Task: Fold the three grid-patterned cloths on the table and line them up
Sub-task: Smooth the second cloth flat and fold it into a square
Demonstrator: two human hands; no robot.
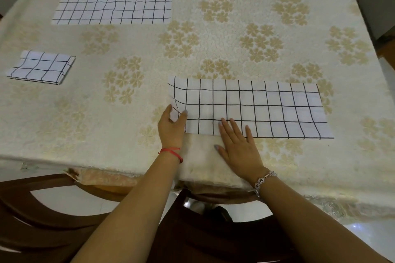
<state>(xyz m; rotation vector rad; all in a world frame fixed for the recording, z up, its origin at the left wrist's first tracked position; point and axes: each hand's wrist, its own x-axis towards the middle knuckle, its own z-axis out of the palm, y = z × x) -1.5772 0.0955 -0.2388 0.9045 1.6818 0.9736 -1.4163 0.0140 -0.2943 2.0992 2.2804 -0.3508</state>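
The left hand pinches a corner of the half-folded white black-gridded cloth, seemingly to fold it across; the right hand lies flat, fingers straight, pinning its edge.

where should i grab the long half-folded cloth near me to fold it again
Pinch the half-folded cloth at its left short end, coming from the left. It lies as a long flat strip, and that end's near corner is lifted off the table where the left hand pinches it.
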